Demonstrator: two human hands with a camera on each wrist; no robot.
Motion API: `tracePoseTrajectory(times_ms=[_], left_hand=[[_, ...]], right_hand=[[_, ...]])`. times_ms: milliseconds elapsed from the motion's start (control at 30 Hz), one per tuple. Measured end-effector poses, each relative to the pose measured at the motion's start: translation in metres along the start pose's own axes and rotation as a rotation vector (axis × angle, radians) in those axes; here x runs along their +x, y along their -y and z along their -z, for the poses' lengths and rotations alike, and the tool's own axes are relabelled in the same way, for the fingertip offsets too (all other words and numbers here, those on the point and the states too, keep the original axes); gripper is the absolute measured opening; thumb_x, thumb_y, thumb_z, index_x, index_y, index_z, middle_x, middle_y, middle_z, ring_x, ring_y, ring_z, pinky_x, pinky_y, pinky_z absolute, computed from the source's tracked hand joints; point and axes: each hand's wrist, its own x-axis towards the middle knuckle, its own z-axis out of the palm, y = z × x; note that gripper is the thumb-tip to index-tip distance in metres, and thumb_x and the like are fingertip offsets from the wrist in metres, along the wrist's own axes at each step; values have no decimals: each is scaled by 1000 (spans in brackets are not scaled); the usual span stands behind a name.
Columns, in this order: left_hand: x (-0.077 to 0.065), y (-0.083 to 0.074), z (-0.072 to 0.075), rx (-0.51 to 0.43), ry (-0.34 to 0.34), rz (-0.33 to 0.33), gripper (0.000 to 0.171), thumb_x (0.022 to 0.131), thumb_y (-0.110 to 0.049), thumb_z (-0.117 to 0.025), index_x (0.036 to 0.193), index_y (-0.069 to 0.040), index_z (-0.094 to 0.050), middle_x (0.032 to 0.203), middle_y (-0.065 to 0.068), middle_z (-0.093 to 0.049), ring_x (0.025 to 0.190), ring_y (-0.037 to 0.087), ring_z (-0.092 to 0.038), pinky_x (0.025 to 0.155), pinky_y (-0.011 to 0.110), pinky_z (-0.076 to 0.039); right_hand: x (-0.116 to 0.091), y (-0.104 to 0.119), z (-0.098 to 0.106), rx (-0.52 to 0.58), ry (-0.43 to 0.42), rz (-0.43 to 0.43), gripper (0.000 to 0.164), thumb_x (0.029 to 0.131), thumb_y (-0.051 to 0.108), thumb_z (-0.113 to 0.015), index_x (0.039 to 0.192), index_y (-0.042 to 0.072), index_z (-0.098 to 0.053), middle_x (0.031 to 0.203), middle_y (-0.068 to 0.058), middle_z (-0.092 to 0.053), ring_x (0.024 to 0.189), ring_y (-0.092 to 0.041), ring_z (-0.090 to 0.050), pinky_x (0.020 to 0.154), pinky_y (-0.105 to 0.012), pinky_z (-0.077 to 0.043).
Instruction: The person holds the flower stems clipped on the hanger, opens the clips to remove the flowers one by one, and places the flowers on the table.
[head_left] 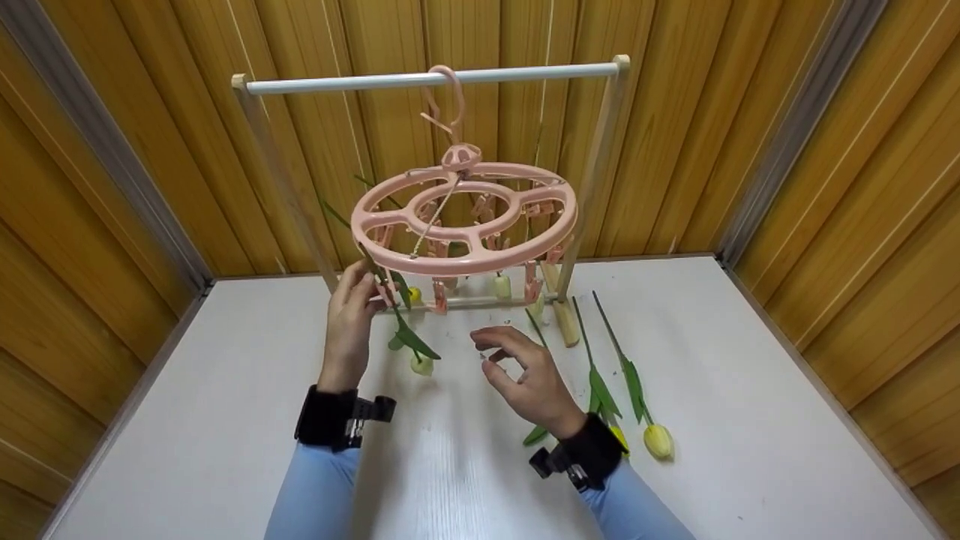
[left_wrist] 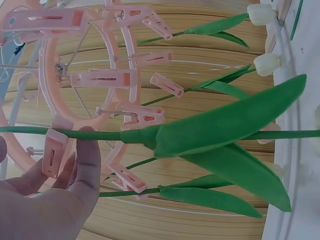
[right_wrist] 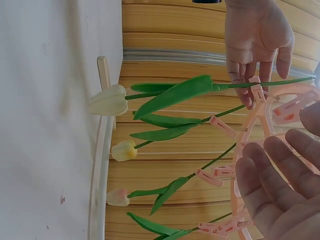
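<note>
Left hand (head_left: 348,322) bent round pink clip (left_wrist: 53,157) on stem of white tulip (head_left: 421,365), below hanger (head_left: 439,266); cannot tell whether pinching, thumb mostly cut off in left-wrist view. Right hand (head_left: 534,377) relaxed, fingers curved. Hanger holds other tulips (right_wrist: 167,133), partly hidden in head view.

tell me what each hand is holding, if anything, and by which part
Right hand: nothing. Left hand: fingers at a clip on a stem, but whether they pinch it, or where, cannot be told.
</note>
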Motion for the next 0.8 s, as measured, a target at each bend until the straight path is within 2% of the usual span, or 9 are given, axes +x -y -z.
tracePoseTrajectory(times_ms=[100,267,467,567,633,800], left_hand=[[-7,-2,-2,-14,15,-20,36,111,-13,-40,142,2,-50,115,18,-58,102,26,-62,88,31,-51],[-20,-7,-7,-31,49,-48,35,110,-10,-41,141,4,-49,127,24,-55,108,22,-68,89,31,-53],[-34,-11,-17,-53,80,-65,39,109,-8,-41,144,6,-48,140,22,-53,119,31,-66,90,33,-54],[-41,-12,-23,-73,88,-73,37,109,-7,-41,142,7,-49,131,19,-61,113,27,-67,89,35,-56],[-46,-12,-26,-89,92,-85,36,108,-6,-42,141,8,-49,126,22,-63,109,24,-67,89,35,-57],[-54,-10,-34,-67,103,-129,36,107,-4,-46,140,8,-50,131,24,-59,108,24,-67,89,37,-59]], right_hand=[[0,1,-1,6,-5,10,35,95,-8,-65,129,1,-67,128,-16,-67,109,-32,-68,85,-42,-59],[-1,0,-4,-7,-18,43,34,94,-8,-65,127,0,-67,126,-16,-68,107,-31,-69,83,-40,-59],[-1,1,-8,-13,-5,45,36,93,-9,-66,128,-1,-66,128,-16,-68,108,-32,-68,84,-40,-59],[-2,3,-10,-18,14,44,37,94,-8,-65,130,-2,-65,129,-17,-67,109,-32,-68,85,-40,-59],[-2,3,-11,-18,27,36,38,94,-7,-65,132,-3,-64,130,-18,-67,110,-33,-67,86,-40,-59],[-3,6,-12,-23,62,-9,42,95,-3,-66,137,-1,-62,136,-15,-65,114,-31,-66,88,-41,-58]])
